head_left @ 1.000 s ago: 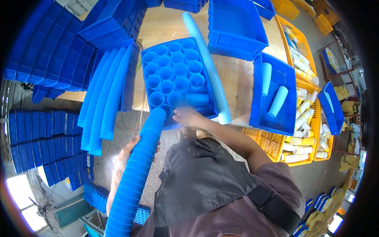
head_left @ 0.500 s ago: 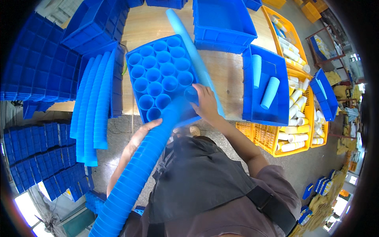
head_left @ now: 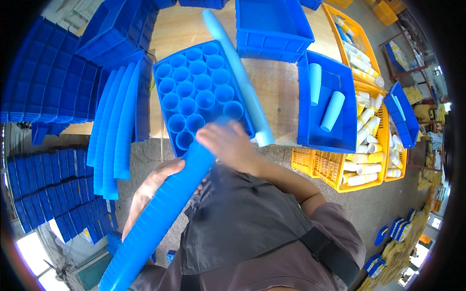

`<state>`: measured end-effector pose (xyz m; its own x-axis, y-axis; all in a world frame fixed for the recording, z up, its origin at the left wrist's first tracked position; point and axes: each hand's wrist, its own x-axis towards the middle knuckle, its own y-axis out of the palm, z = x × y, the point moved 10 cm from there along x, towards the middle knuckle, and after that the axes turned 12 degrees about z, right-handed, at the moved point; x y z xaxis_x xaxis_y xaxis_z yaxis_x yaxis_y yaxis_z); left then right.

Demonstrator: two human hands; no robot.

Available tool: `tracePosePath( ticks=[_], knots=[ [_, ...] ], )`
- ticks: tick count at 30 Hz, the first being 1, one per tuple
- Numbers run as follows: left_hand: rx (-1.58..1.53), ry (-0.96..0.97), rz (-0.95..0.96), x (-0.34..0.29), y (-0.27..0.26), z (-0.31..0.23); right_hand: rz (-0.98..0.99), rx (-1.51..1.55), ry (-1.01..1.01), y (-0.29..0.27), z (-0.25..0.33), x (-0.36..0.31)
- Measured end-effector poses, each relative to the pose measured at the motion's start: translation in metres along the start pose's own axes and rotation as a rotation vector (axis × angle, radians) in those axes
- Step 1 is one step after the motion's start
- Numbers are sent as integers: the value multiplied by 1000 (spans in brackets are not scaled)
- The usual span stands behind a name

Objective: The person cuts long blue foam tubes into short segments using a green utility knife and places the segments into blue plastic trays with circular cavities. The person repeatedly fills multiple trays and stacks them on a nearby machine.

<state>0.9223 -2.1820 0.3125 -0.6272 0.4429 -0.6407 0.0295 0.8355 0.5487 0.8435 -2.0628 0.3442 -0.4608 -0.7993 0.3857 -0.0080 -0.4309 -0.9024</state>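
Note:
My left hand (head_left: pixel 158 177) is wrapped round a long stack of nested blue cups (head_left: pixel 150 218) that slants from the lower left up to the crate. At the stack's upper end is my right hand (head_left: pixel 230 148), smeared by motion, so its grip cannot be made out. Just beyond lies a blue crate (head_left: pixel 248 123) with rows of upright, open-topped blue cups (head_left: pixel 187 89) in it. Part of its near right corner is hidden behind my right hand. Beside the crate, on the wooden table (head_left: pixel 276 92), rests a long pale blue stack (head_left: pixel 242 77).
Several long blue cup stacks (head_left: pixel 110 131) lean in a crate at left. A blue crate (head_left: pixel 335 140) at right holds two short pale blue stacks (head_left: pixel 333 111). Yellow baskets (head_left: pixel 335 182) of white and yellow cups stand beyond, and piled blue crates (head_left: pixel 53 72) fill the left.
The cup in my right hand now stands in the crate's near right part, let go. My right hand has moved back left to the stack's end; the stack has shifted slightly down and left.

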Motion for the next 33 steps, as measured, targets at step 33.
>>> tracePosePath(
  ticks=[33],
  knots=[
    [53, 106, -120, -51, -71, 41, -64, 691, 527, 70, -75, -48]
  ],
)
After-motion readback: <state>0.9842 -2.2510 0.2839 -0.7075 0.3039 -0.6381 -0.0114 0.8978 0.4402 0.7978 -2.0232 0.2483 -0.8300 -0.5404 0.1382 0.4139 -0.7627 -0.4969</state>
